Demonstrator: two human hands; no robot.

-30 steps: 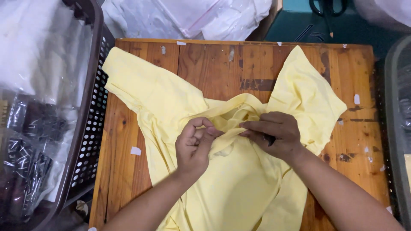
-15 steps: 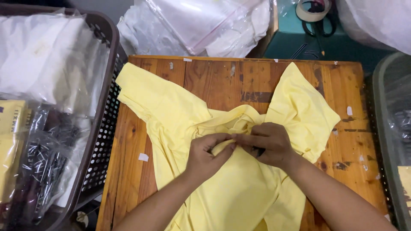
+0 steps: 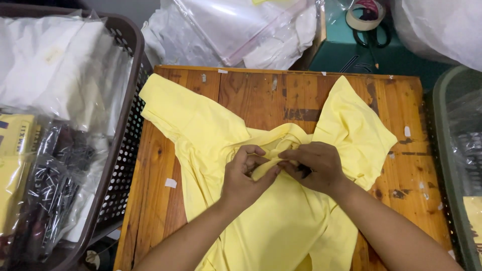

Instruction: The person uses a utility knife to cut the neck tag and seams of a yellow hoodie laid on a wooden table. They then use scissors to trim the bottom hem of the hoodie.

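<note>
The yellow T-shirt [image 3: 281, 221] lies spread on the wooden bench [image 3: 251, 95], directly under and around both hands. Its long axis runs from the neck opening, just ahead of the knuckles, back toward the person between the forearms, where the hem drops off the near edge of the bench. One sleeve fans out forward and to the left of the left hand [image 3: 246, 175]; the other fans out forward and to the right of the right hand [image 3: 314, 168].

Both hands meet at the collar, fingertips almost touching each other. The left hand is curled, its thumb and fingers pinching a fold of yellow cloth at the neckline. The right hand lies knuckles up, fingers bent down onto the same bunched fabric and pressing or gripping it; what sits beneath its palm is hidden. Neither hand is nearer than the other: the collar sits between them, slightly closer to the left thumb.

Well to the left of the left arm stands a dark perforated basket [image 3: 125, 165] filled with bagged items. Far ahead of the right hand, beyond the bench, lie a tape roll [image 3: 365, 15] and scissors [image 3: 371, 37].
</note>
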